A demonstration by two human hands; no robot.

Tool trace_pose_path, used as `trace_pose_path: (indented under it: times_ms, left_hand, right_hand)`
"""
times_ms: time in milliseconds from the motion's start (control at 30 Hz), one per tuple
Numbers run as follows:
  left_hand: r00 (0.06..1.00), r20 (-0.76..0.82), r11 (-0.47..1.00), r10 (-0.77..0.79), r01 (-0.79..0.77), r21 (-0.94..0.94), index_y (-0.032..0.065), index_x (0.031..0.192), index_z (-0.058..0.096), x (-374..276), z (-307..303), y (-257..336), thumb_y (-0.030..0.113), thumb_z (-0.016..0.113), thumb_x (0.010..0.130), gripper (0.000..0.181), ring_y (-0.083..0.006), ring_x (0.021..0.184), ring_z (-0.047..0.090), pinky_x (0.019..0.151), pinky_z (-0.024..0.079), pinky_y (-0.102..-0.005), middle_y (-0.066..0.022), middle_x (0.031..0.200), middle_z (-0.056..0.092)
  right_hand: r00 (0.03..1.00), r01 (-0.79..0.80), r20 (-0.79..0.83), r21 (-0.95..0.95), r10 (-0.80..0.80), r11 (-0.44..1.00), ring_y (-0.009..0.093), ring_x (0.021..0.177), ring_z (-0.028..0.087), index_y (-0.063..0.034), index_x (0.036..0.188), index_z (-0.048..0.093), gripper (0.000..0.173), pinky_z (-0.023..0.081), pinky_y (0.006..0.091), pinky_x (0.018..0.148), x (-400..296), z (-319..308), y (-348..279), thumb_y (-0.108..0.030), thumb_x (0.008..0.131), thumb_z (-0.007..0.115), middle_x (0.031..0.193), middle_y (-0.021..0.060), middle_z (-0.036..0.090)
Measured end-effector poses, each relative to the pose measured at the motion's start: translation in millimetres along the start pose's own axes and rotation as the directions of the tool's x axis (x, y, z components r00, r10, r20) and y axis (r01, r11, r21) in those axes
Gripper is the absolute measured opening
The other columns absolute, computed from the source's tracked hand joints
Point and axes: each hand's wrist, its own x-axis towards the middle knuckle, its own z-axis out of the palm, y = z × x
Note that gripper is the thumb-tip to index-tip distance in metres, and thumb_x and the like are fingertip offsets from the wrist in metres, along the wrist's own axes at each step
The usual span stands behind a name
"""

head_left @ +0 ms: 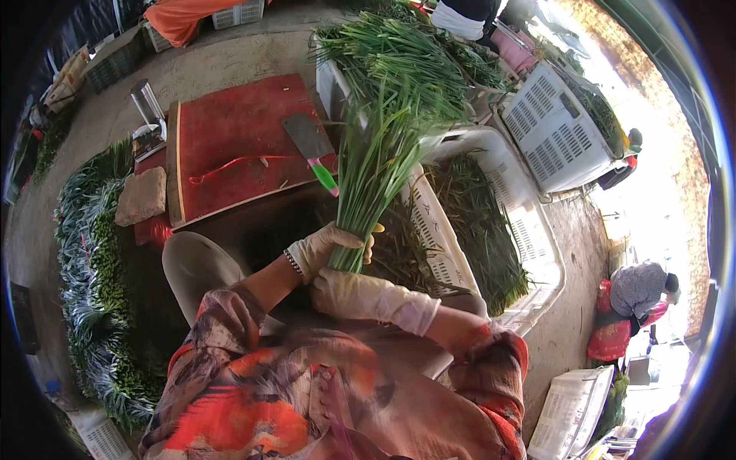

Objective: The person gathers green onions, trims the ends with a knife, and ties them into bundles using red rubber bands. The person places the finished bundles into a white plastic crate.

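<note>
My left hand point(328, 247), in a pale glove with a beaded bracelet at the wrist, is wrapped around the lower stems of a bunch of long green chives point(374, 167). The leaves fan up and away from me. My right hand point(351, 293), also gloved, is curled just below, against the cut stem ends; its fingers are hidden from view. Past the hands, a cleaver point(307, 138) with a green and pink handle lies on a red board point(241, 132). A thin red tie strip point(224, 168) is on the board too.
A white plastic crate point(532, 230) with chives stands at the right, near a heaped crate point(332, 86). Trimmed leaf waste point(397, 247) lies beside my knee. Bundled chives point(98, 287) are stacked at left, by a brick point(142, 196) and a steel flask point(146, 102). Another person point(638, 290) sits far right.
</note>
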Motion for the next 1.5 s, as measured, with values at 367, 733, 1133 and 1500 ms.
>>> trace_pose_path:
  times_ms: [367, 733, 1133, 1500]
  left_hand:
    - [0.976, -0.153, 0.982, 0.153, -0.133, 0.135, -0.0014, 0.114, 0.056, 4, -35, 13, 0.007, 0.074, 0.068, 0.05, -0.0205, 0.079, 0.063, 0.074, 0.052, -0.035, -0.0079, 0.088, 0.064]
    - [0.953, -0.204, 0.956, 0.222, -0.173, 0.236, 0.0015, 0.096, 0.063, -4, -40, 4, 0.002, 0.076, 0.063, 0.035, -0.0196, 0.073, 0.064, 0.072, 0.052, -0.0335, -0.0076, 0.082, 0.065]
    - [0.959, -0.233, 0.96, 0.161, -0.097, 0.264, 0.0027, 0.101, 0.06, -7, -45, -1, 0.002, 0.078, 0.065, 0.04, -0.0153, 0.078, 0.061, 0.073, 0.05, -0.0297, -0.004, 0.089, 0.064]
    - [0.97, -0.169, 0.983, 0.173, -0.16, 0.093, 0.0022, 0.107, 0.058, -4, -51, -12, 0.033, 0.078, 0.07, 0.052, -0.0186, 0.074, 0.064, 0.067, 0.053, -0.0312, -0.0079, 0.084, 0.064]
  right_hand:
    - [0.067, -0.62, -0.129, 0.772, 0.989, 0.142, 0.014, 0.062, 0.062, -0.01, 0.089, 0.066, 0.016, 0.049, 0.0239, 0.056, -45, -26, 47, 0.0, 0.077, 0.064, 0.076, 0.0045, 0.063]
    - [0.577, -0.811, -0.159, -0.224, 0.801, 0.54, 0.022, 0.056, 0.049, -0.0059, 0.072, 0.048, 0.028, 0.043, 0.0321, 0.048, -2, -29, 129, -0.027, 0.081, 0.063, 0.06, 0.0065, 0.045]
    - [0.641, -0.765, -0.236, -0.109, 0.731, 0.635, 0.027, 0.067, 0.055, -0.005, 0.081, 0.052, 0.022, 0.047, 0.0384, 0.054, -4, -32, 136, -0.021, 0.077, 0.066, 0.076, 0.0086, 0.052]
    - [0.801, -0.598, -0.193, -0.219, 0.567, 0.771, 0.026, 0.063, 0.055, -0.0099, 0.08, 0.057, 0.01, 0.047, 0.036, 0.055, -5, -31, 145, -0.016, 0.076, 0.063, 0.074, 0.0063, 0.052]
